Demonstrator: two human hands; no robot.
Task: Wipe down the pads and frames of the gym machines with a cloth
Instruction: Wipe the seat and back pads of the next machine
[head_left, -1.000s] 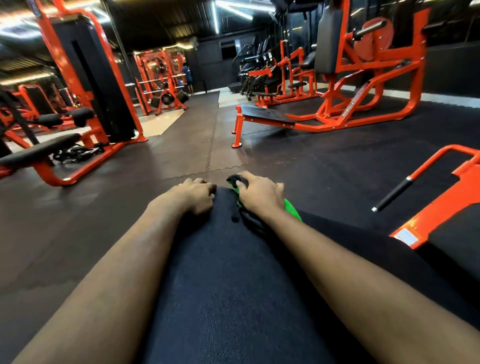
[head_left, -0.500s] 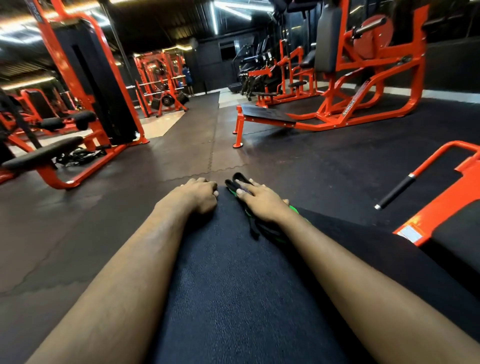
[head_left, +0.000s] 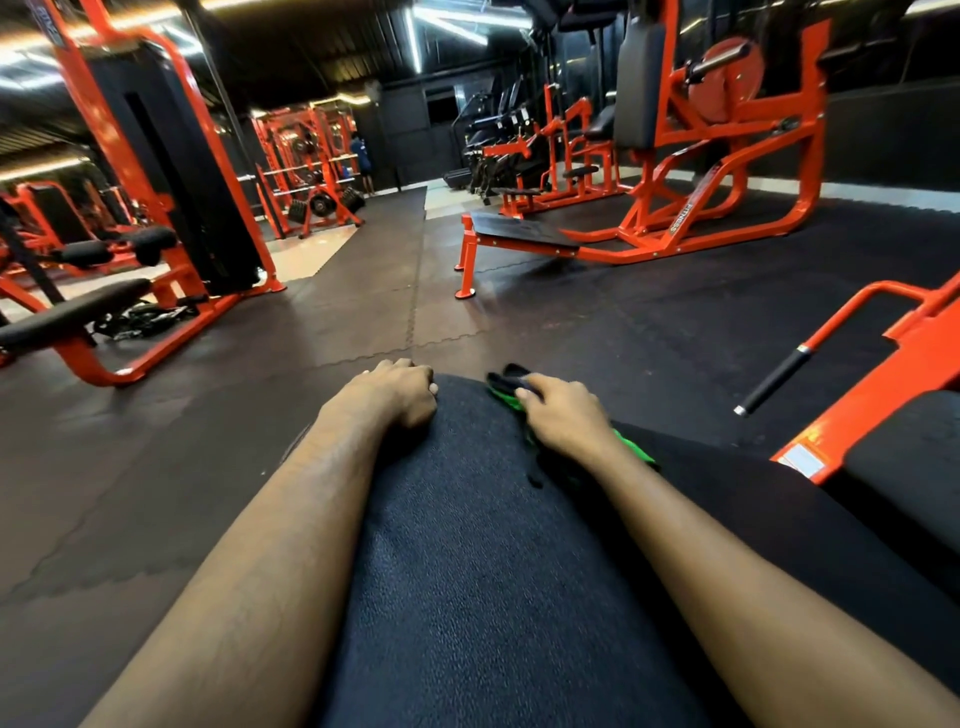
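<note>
Wipes the far end of the black bench pad (head_left: 467, 545), gripping the green-and-black cloth (head_left: 506, 385) in the right hand (head_left: 563, 410); braces with the left hand (head_left: 387, 395) curled over its edge. Probably needs a firm stroke back next.

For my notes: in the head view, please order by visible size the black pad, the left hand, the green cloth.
1. black pad
2. left hand
3. green cloth, partly hidden under the right hand; true size unsure.
</note>
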